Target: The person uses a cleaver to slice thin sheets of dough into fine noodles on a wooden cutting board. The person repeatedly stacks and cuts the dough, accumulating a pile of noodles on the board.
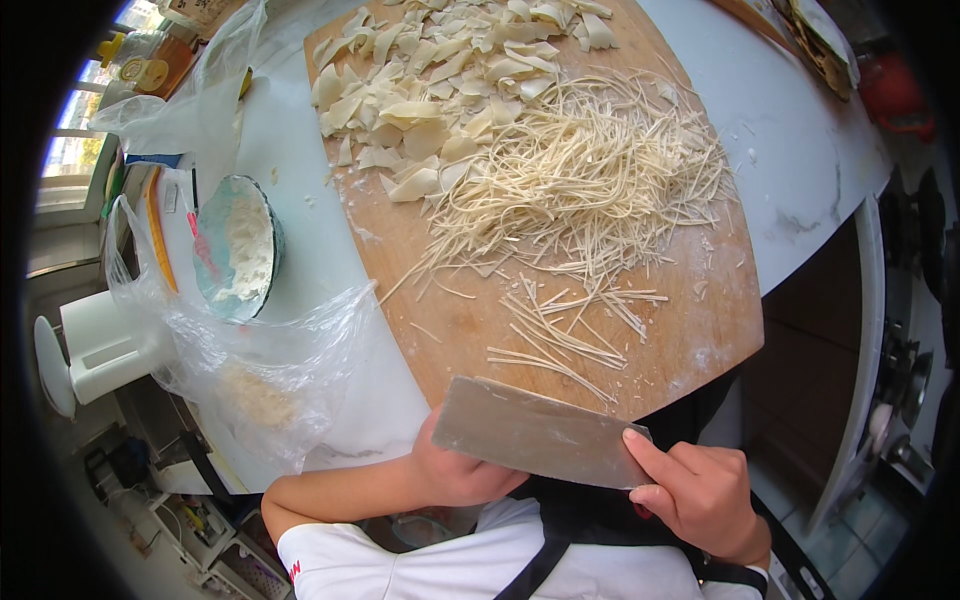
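A broad-bladed cleaver (pixel 540 435) is held by its handle end in my right hand (pixel 697 495), with the index finger along the blade. The blade lies across the near edge of a wooden cutting board (pixel 420 322), level with my waist. Behind it is my left hand (pixel 465 472), its fingers hidden by the blade. A heap of thin cut noodles (pixel 585 180) covers the board's right middle. Several loose noodle strands (pixel 562 337) lie nearer to me. At the far left of the board are torn, flat dough pieces (pixel 427 97).
Left of the board stands a glass bowl of white flour (pixel 247 247). A clear plastic bag (pixel 285 382) with pale contents lies at the near left, beside a white lidded container (pixel 112 345). The white countertop (pixel 780 142) ends at the right, above an open drawer or cabinet (pixel 862 360).
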Available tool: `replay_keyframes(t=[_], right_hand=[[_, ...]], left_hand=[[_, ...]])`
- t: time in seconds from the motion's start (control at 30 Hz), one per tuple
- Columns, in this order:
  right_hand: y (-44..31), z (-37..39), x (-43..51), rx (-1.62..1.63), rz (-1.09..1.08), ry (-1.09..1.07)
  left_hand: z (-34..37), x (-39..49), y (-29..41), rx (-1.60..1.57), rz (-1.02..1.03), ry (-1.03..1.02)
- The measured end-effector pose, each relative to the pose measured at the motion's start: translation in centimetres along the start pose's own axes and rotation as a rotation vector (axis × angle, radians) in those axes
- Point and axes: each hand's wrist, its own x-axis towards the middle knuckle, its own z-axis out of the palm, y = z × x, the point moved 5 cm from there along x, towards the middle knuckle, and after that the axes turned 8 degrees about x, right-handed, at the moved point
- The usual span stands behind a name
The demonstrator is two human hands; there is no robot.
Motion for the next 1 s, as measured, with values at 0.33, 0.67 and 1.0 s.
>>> replay_keyframes(t=[0.33, 0.67, 1.0], right_hand=[[-0.7, -0.2, 0.3, -0.023, 0.037, -0.049], [-1.0, 0.2, 0.5, -0.103, -0.002, -0.020], [-1.0, 0.9, 0.4, -0.109, 0.003, 0.023]], left_hand=[[-0.4, 0.4, 0.2, 0.055, 0.005, 0.019], [-0.4, 0.6, 0.2, 0.098, 0.012, 0.047], [-0.6, 0.6, 0.3, 0.142, 0.022, 0.028]])
